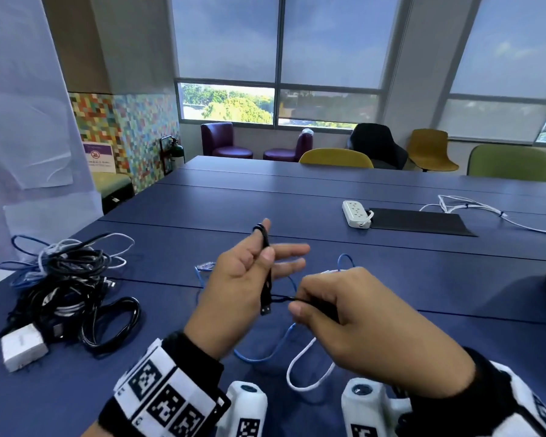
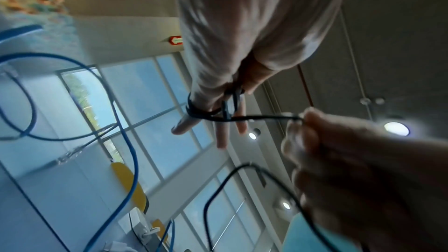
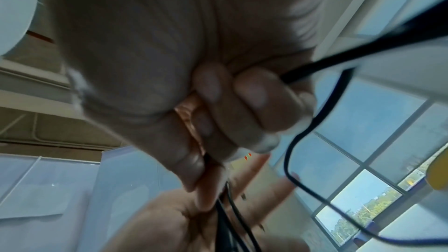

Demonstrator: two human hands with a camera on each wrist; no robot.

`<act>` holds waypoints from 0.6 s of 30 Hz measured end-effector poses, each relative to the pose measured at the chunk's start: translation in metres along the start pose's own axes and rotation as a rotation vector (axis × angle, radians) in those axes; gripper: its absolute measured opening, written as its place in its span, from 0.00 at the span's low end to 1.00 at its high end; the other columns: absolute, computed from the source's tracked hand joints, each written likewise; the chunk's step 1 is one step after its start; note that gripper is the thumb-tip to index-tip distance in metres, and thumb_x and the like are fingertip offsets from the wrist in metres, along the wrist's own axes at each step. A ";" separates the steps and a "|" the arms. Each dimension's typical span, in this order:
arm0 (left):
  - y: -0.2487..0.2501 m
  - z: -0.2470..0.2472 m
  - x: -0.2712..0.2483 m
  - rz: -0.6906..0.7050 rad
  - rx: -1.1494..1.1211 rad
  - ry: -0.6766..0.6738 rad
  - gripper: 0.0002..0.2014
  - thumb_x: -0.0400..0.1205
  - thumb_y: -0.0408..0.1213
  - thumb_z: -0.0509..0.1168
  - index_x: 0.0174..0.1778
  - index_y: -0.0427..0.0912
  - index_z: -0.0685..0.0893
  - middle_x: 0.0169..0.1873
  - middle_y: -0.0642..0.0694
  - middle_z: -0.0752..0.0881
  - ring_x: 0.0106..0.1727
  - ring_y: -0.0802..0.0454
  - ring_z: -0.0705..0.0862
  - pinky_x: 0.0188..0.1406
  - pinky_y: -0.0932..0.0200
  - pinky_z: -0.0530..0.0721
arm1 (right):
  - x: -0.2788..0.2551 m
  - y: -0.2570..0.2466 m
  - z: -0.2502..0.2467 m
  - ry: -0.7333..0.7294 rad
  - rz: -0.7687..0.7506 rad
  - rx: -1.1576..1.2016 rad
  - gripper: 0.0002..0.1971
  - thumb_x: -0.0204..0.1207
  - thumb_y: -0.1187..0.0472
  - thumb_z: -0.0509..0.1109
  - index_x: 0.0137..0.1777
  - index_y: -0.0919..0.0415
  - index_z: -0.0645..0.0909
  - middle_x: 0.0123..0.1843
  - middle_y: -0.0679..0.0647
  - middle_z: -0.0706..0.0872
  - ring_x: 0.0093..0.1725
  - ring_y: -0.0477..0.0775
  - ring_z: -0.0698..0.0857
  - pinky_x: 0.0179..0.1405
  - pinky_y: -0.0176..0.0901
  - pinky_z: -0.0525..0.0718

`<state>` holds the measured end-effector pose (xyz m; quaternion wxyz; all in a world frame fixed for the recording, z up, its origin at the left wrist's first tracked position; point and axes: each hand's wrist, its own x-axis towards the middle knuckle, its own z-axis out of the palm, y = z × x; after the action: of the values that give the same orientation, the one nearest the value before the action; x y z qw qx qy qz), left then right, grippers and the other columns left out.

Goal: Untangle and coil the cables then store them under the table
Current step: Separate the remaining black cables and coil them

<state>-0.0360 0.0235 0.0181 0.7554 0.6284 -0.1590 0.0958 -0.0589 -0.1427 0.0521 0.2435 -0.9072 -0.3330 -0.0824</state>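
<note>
Both hands pinch black cable point(image 1: 267, 272) — tangle point(image 1: 67, 285) crowds table edge point(image 1: 0, 288)

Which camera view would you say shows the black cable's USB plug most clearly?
The head view: the USB plug hangs below the left hand, metal end visible, while the right hand pinches the black cable. The left wrist view shows only cable wrapped round fingers; the right wrist view shows blurred strands.

Daylight from the windows point(image 1: 278, 58); wrist views motion-blurred, head view bowed at its edges.
</note>
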 end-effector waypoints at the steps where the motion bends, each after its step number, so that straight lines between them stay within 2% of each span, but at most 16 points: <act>1: -0.001 0.002 -0.002 -0.002 0.042 -0.045 0.20 0.88 0.33 0.56 0.76 0.47 0.70 0.50 0.47 0.92 0.51 0.50 0.91 0.57 0.48 0.82 | 0.001 -0.001 -0.004 0.030 -0.008 0.020 0.13 0.80 0.52 0.67 0.33 0.51 0.76 0.27 0.44 0.79 0.30 0.48 0.76 0.27 0.36 0.69; 3: 0.000 0.006 -0.007 0.003 0.117 -0.126 0.18 0.88 0.29 0.56 0.73 0.48 0.72 0.42 0.49 0.91 0.44 0.59 0.88 0.53 0.63 0.83 | 0.003 0.002 -0.010 0.084 -0.003 0.029 0.13 0.79 0.53 0.70 0.32 0.50 0.77 0.26 0.43 0.78 0.29 0.46 0.75 0.27 0.34 0.66; 5: 0.005 0.009 -0.012 0.002 0.169 -0.191 0.18 0.88 0.28 0.55 0.71 0.50 0.73 0.38 0.44 0.88 0.40 0.58 0.88 0.47 0.70 0.82 | 0.005 0.008 -0.015 0.124 0.004 0.028 0.12 0.78 0.52 0.72 0.33 0.53 0.81 0.27 0.45 0.78 0.31 0.47 0.76 0.29 0.36 0.68; 7: 0.009 0.008 -0.014 -0.017 0.207 -0.226 0.19 0.88 0.27 0.53 0.74 0.46 0.72 0.40 0.38 0.89 0.42 0.51 0.90 0.44 0.73 0.81 | 0.006 0.011 -0.018 0.160 -0.010 0.017 0.11 0.75 0.50 0.73 0.34 0.52 0.83 0.26 0.46 0.77 0.31 0.47 0.76 0.29 0.36 0.68; 9: 0.011 0.007 -0.016 -0.024 0.247 -0.255 0.16 0.89 0.28 0.53 0.72 0.39 0.74 0.49 0.31 0.89 0.50 0.43 0.90 0.47 0.70 0.82 | 0.007 0.013 -0.019 0.201 -0.014 -0.003 0.12 0.71 0.43 0.73 0.35 0.50 0.85 0.26 0.46 0.75 0.30 0.48 0.75 0.28 0.36 0.68; 10: 0.011 0.006 -0.018 -0.028 0.272 -0.266 0.16 0.89 0.28 0.53 0.70 0.37 0.76 0.52 0.32 0.89 0.52 0.42 0.90 0.48 0.69 0.83 | 0.007 0.014 -0.020 0.223 -0.013 -0.023 0.13 0.69 0.39 0.71 0.36 0.48 0.86 0.25 0.46 0.74 0.29 0.48 0.75 0.27 0.36 0.68; 12: 0.012 0.005 -0.020 -0.014 0.339 -0.281 0.13 0.89 0.28 0.53 0.63 0.37 0.80 0.52 0.41 0.89 0.52 0.47 0.90 0.48 0.68 0.84 | 0.007 0.014 -0.020 0.257 -0.008 -0.100 0.15 0.67 0.35 0.68 0.39 0.44 0.87 0.26 0.45 0.74 0.29 0.47 0.75 0.26 0.38 0.68; 15: 0.015 0.005 -0.024 -0.007 0.450 -0.281 0.10 0.89 0.27 0.54 0.54 0.30 0.80 0.48 0.45 0.89 0.38 0.57 0.90 0.31 0.71 0.80 | 0.007 0.013 -0.018 0.282 -0.002 -0.206 0.11 0.66 0.36 0.70 0.41 0.40 0.86 0.30 0.43 0.76 0.31 0.45 0.77 0.26 0.43 0.74; 17: 0.015 0.005 -0.027 -0.010 0.518 -0.279 0.10 0.89 0.30 0.53 0.52 0.32 0.79 0.39 0.57 0.90 0.25 0.59 0.84 0.27 0.63 0.79 | 0.008 0.012 -0.016 0.304 -0.025 -0.225 0.06 0.67 0.43 0.73 0.42 0.41 0.85 0.32 0.43 0.74 0.34 0.43 0.75 0.27 0.44 0.76; 18: 0.014 0.006 -0.028 -0.014 0.552 -0.256 0.10 0.89 0.31 0.53 0.51 0.35 0.80 0.32 0.63 0.88 0.22 0.61 0.80 0.28 0.63 0.78 | 0.009 0.012 -0.014 0.312 -0.045 -0.227 0.05 0.67 0.46 0.74 0.42 0.41 0.85 0.33 0.43 0.72 0.36 0.44 0.74 0.28 0.44 0.76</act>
<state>-0.0673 0.0222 0.0220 0.5306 0.8180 -0.2164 0.0502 -0.0443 -0.1528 0.0627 0.1866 -0.8973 -0.3000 -0.2645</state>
